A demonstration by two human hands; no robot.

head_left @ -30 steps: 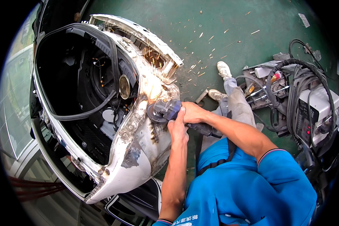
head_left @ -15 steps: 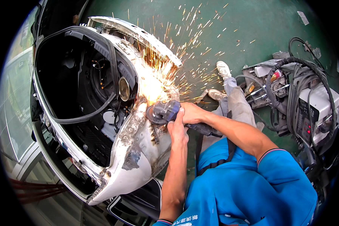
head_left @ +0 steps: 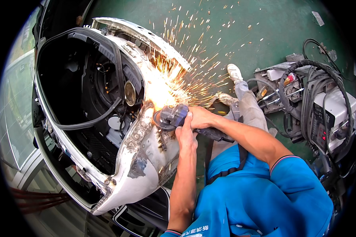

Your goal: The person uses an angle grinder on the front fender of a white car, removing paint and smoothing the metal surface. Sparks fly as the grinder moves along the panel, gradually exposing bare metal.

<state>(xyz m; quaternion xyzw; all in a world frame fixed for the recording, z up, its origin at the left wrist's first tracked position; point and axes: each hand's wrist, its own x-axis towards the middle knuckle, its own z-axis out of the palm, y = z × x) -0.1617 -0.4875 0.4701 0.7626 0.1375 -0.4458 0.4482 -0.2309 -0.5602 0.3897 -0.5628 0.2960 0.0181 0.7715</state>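
Note:
An angle grinder (head_left: 175, 116), blue and black, is pressed against the white car body panel (head_left: 140, 173). Bright sparks (head_left: 182, 81) fly up and to the right from the contact spot, whose glare hides the metal there. My right hand (head_left: 200, 117) wraps around the grinder's body, with its dark rear end and cord showing below. My left hand (head_left: 186, 135) is closed on the grinder's near side, thumb pointing up. Around the glare the panel is scraped to bare metal, with scorched marks just below the grinder.
The car's open trunk (head_left: 95, 98) lies left, edged by a loose black rubber seal (head_left: 87, 125). A white bumper piece (head_left: 154, 39) sits beyond the sparks. At right stand a welding machine (head_left: 332, 118) with coiled cables and a tool cart (head_left: 279, 89). My shoes (head_left: 234, 72) are on the green floor.
The grinder and both hands stay almost in place, with only a slight shift. The spray of sparks has changed shape, spreading more toward the right.

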